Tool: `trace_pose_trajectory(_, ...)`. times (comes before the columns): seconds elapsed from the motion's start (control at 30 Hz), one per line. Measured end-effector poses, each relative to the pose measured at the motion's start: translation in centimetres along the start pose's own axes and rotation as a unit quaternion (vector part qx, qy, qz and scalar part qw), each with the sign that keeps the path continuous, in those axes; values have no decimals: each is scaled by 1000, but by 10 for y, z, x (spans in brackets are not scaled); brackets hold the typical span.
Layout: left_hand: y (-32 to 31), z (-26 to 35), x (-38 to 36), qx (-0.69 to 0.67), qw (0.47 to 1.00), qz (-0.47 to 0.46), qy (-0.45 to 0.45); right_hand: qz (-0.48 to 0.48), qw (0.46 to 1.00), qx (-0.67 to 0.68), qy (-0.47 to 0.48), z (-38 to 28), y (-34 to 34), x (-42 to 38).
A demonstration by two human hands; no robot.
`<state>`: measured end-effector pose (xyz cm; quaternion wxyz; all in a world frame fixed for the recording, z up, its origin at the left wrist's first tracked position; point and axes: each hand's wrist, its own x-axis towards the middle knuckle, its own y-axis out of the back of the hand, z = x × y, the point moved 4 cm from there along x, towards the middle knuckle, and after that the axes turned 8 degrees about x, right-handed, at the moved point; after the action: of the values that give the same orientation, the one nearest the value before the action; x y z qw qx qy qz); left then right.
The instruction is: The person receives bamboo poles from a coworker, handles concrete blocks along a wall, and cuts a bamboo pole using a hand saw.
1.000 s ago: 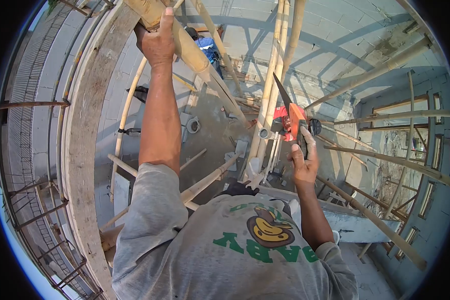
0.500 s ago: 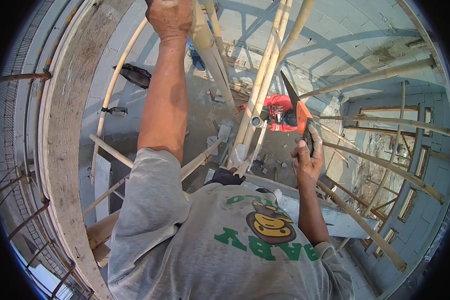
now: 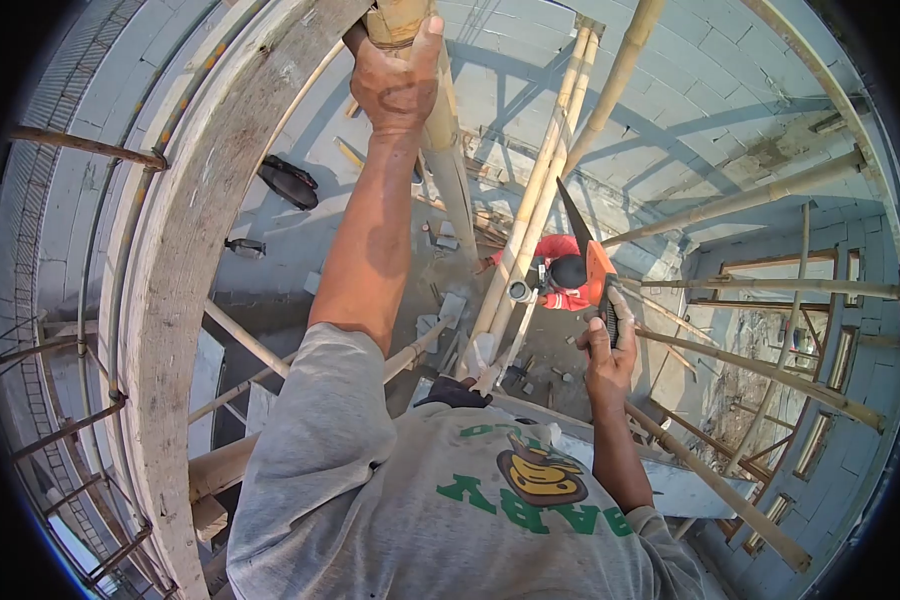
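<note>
Head view: your left hand (image 3: 398,85) clenches the upright bamboo pole (image 3: 432,110) overhead, your right hand (image 3: 607,352) grips the folding saw (image 3: 592,268), blade up; keep the pole steadied and the blade clear of your forearm.

Items I log: bamboo pole (image 3: 417,40), smooth and pale, in my left hand (image 3: 398,85); saw (image 3: 588,262) in my right hand (image 3: 608,352), dark matt metal blade, orange plastic handle; wooden plank (image 3: 185,270), rough, weathered grey; shirt (image 3: 450,510), grey cloth, matt, dusty; block wall (image 3: 670,90), chalky
</note>
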<state>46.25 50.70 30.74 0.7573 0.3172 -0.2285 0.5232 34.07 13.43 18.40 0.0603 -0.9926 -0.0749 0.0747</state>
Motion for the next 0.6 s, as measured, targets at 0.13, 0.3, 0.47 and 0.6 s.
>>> trace_pose_trajectory(0.13,7,5,-3,-20,999,-28,17,-5,1000,-7,9,-6,-10,7)
trace_pose_trajectory(0.3,11,17,-2,-189,980,-59,-7,-11,998,31,49,-44,-53,47)
trace_pose_trajectory(0.47,12,6,-8,-403,879,-167,193,-21,957,-72,281,-114,-138,97)
trace_pose_trajectory(0.6,4,-12,-6,-389,894,-165,148,-19,958,-133,254,-147,-206,125)
